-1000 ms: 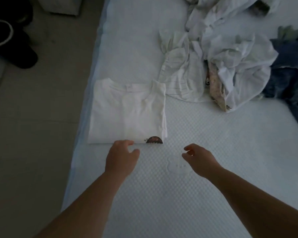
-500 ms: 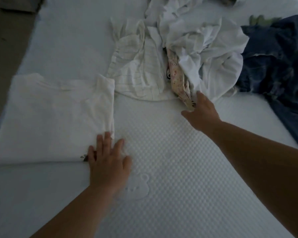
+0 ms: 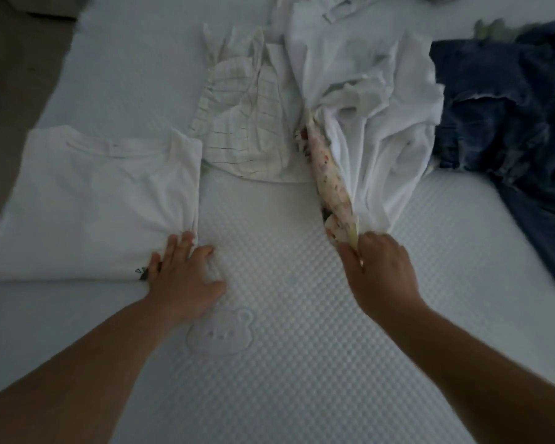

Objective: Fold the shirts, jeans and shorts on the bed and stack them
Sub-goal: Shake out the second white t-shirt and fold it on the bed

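A folded white T-shirt (image 3: 103,200) lies flat on the left of the bed. My left hand (image 3: 183,274) rests spread on the shirt's near right corner and the mattress, holding nothing. My right hand (image 3: 378,274) is closed on the near end of a white shirt with a printed front (image 3: 359,155), which is stretched toward me from the pile. A crumpled striped cream shirt (image 3: 247,123) lies between the two white shirts. Dark blue jeans (image 3: 507,123) are heaped at the right.
The white quilted mattress (image 3: 285,363) has a bear outline (image 3: 220,331) stamped near my left wrist. More white clothes (image 3: 334,8) are bunched at the far edge. Grey floor (image 3: 16,52) shows past the bed's left edge.
My right hand took hold of the printed white shirt and pulled it toward me, stretching it out of the pile. My left hand stayed on the folded shirt's corner.
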The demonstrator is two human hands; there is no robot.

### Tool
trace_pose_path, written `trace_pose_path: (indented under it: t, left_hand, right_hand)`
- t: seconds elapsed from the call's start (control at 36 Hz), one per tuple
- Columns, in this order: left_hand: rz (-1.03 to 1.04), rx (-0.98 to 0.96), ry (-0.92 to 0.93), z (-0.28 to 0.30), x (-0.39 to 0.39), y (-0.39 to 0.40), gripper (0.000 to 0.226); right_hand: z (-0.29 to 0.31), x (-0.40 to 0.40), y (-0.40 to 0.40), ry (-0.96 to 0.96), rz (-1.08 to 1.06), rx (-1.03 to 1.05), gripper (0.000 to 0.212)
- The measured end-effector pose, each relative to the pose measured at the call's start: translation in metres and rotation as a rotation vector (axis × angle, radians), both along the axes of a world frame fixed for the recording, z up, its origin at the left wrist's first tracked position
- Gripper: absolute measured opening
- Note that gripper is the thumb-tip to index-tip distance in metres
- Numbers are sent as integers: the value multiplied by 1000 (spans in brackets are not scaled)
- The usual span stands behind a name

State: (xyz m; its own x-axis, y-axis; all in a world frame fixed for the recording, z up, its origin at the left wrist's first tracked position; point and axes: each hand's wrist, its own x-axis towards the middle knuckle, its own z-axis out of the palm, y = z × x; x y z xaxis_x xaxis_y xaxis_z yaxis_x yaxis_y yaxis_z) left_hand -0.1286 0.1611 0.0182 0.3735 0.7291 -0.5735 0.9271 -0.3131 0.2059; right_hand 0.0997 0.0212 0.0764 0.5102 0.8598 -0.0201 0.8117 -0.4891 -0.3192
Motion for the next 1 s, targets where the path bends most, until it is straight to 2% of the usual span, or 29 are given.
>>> trace_pose_path:
  t: [0.03, 0.08, 0.14, 0.19, 0.25, 0.33, 0.36, 0.39, 0.44, 0.5, 0.56, 0.67, 0.72, 0.78, 0.83, 0.92, 1.0]
  left_hand:
    - [23, -28, -33, 10, 2, 0, 67]
    - [204, -125, -245, 36, 3, -12, 66]
    - [399, -292, -475, 66, 1, -42, 71]
    - [432, -508, -562, 88, -2, -84, 63]
    - [457, -654, -548, 97, -9, -125, 40]
    - [556, -560, -445, 91, -26, -162, 29]
    - [604, -538, -428, 89, -32, -166, 28]
    - [643, -538, -424, 86, -38, -166, 27]
    - [698, -590, -447, 81, -50, -162, 26]
    - [692, -617, -466, 76, -63, -153, 26]
    - [664, -540, -427, 71, -74, -142, 29]
    - [595, -66, -239, 67, -94, -128, 38]
    - [515, 161, -312, 71, -98, -131, 30]
    - [388, 230, -420, 75, -96, -140, 17]
    - [252, 175, -486, 74, -87, -151, 22]
    - [120, 4, -493, 66, -63, -152, 58]
    - [38, -53, -309, 52, -42, -141, 81]
  right_hand:
    - [8, -15, -15, 12, 9, 31, 29]
    - [24, -49, -45, 53, 21, 85, 29]
    - [37, -88, -72, 112, 89, 103, 32]
    - [49, -128, -95, 217, 175, 65, 33]
    - [58, -157, -113, 339, 234, 1, 30]
    - [67, -173, -133, 730, 134, -134, 30]
    - [67, -170, -139, 833, 76, -167, 30]
    - [65, -165, -145, 852, 19, -167, 26]
    - [55, -150, -155, 685, -86, -134, 22]
    - [43, -131, -154, 459, -171, -133, 32]
    - [34, -116, -143, 339, -196, -168, 43]
    - [10, -101, -117, 245, -83, -255, 59]
    - [-1, -103, -104, 234, -97, -284, 68]
    - [-11, -105, -94, 251, -165, -291, 73]
    - [-17, -106, -89, 237, -218, -307, 65]
    - [-18, -109, -90, 172, -204, -287, 36]
    - [-1, -119, -100, 397, -303, -111, 16]
